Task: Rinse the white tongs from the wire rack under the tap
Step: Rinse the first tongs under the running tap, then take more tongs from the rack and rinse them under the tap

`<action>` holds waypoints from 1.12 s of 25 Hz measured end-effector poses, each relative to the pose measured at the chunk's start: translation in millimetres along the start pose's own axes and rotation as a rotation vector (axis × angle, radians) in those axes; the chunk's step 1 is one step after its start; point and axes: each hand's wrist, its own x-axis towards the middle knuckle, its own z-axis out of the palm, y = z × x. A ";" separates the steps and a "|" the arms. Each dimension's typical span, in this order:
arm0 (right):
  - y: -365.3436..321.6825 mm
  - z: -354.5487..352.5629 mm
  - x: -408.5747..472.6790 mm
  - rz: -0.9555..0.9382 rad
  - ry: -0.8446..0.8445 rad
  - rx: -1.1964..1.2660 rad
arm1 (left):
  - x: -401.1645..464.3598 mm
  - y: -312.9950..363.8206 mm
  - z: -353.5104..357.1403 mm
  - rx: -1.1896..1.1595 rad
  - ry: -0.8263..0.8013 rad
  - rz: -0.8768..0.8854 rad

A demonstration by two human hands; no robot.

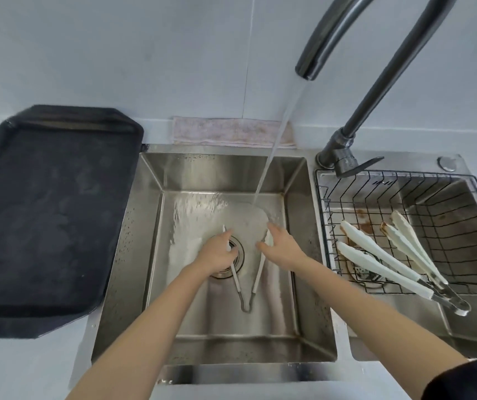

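Observation:
White tongs (257, 280) lie spread wide in the steel sink (298, 197), metal hinge toward me. My left hand (217, 254) is shut on the left arm above the drain. My right hand (282, 246) holds the right arm near its tip, fingers loosely curled. The dark tap (322, 44) pours a stream that lands just beyond the tong tips, between my hands. Two more white tongs (384, 259) lie in the wire rack (328, 215) at the right.
A black tray (49, 215) lies on the counter at the left. A pink cloth (231, 132) rests behind the sink. The tap's base and lever (344, 161) stand between sink and rack. A second basin sits under the rack.

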 end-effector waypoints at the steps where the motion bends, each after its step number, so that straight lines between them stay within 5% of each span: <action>1: -2.2 -5.4 -4.9 -0.035 0.018 -0.046 | -3.5 3.7 -3.7 0.086 -0.002 0.024; 9: 9.1 -58.4 -52.0 -0.173 0.198 -0.212 | -45.6 66.3 -16.3 0.541 0.168 0.115; 28: 173.9 -174.9 -92.8 -0.014 0.249 -0.269 | -54.6 212.3 111.1 0.626 0.175 0.268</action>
